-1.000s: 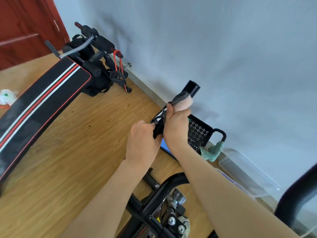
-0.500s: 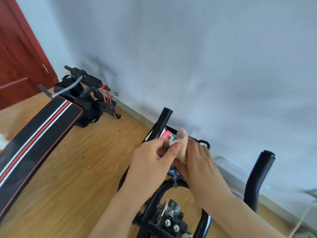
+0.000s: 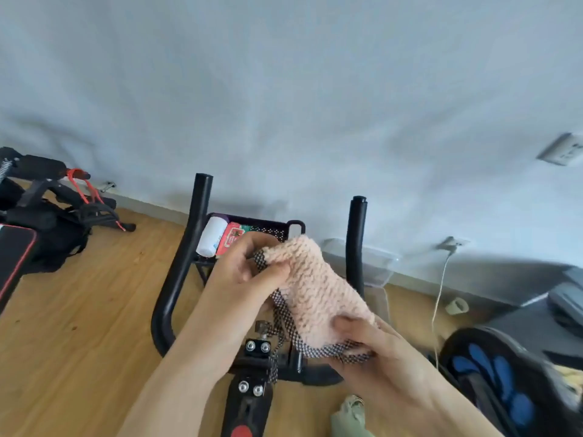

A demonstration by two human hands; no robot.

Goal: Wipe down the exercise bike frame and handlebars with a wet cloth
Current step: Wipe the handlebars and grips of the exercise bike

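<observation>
Pinches the pink fleecy cloth (image 3: 315, 291) by its upper corner in the left grip (image 3: 243, 272), clamps its lower mesh edge in the right grip (image 3: 372, 345), mid-air between the handlebars (image 3: 192, 241). Lies lengthwise from upper left to lower right, fleece up. Seems mid-refold, touches neither handlebars nor bike frame (image 3: 249, 405), so probably leaves wiping to do.

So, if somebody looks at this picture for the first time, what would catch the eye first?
First comes the fluffy pink cloth in the centre, held by the left hand at its top end and by the right hand at its bottom end. Behind it, two black handlebars rise, one on each side, with a black basket between them.
</observation>
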